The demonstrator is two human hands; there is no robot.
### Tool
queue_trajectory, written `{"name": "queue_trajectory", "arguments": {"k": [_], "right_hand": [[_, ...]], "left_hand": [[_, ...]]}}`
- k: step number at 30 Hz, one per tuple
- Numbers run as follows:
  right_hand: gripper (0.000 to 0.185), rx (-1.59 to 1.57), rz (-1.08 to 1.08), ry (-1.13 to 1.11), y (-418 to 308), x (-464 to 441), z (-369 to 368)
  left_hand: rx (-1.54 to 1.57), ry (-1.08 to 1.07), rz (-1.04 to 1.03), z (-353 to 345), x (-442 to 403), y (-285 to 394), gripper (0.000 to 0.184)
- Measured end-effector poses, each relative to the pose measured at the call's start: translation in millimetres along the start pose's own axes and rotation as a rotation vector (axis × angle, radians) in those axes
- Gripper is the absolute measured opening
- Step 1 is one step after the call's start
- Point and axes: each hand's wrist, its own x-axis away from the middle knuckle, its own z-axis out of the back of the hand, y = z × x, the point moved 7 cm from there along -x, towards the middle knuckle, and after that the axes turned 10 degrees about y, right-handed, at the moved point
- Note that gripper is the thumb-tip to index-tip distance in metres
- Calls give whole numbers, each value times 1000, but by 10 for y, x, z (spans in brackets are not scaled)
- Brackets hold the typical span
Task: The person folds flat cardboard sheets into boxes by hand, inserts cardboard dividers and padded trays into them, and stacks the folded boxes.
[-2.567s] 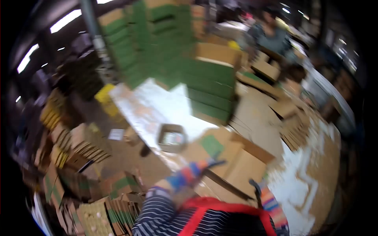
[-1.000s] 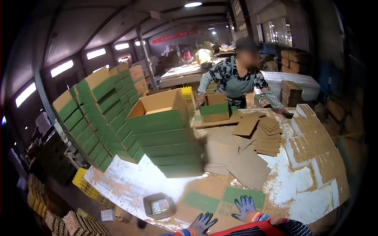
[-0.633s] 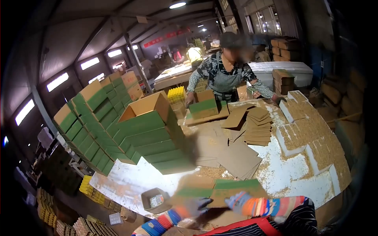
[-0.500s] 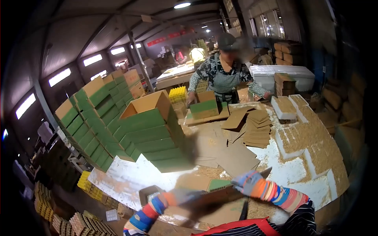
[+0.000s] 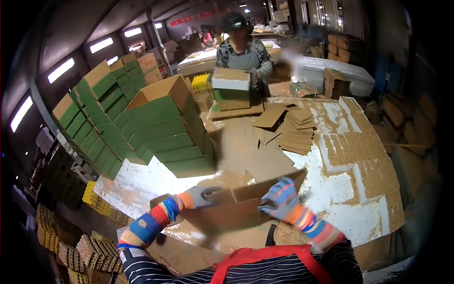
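A brown cardboard box (image 5: 231, 210), partly opened out and blurred, stands tilted on the near side of the table in front of me. My left hand (image 5: 199, 197), in a grey glove with a striped sleeve, curls its fingers at the box's left end. On the right, my right hand (image 5: 281, 196), gloved in grey and orange, closes over the box's upper edge. The box's underside and some fingertips are hidden. Beneath the box lies more flat cardboard (image 5: 246, 236) near the table's front edge.
Stacked green cartons (image 5: 175, 137) rise at the left. Loose cardboard pads (image 5: 298, 135) lie mid-table, with sawdust-covered white foam blocks (image 5: 352, 151) at the right. Across the table, a co-worker (image 5: 243, 54) holds a white foam block (image 5: 231, 80) at a green carton (image 5: 231, 99).
The cardboard between my hands has turned and opened into a box shape. My left hand has moved up to its left end. The co-worker has brought a foam block to the carton.
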Motion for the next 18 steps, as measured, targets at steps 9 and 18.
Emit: {"name": "queue_trajectory", "arguments": {"k": [9,18], "right_hand": [[84,-309,123,-444,-366,163,-209],[79,-600,304,-556,-687,255,-536]], "left_hand": [[506,736,160,76,342,-559,54],[380,573,191,97,463,-556,30]]}}
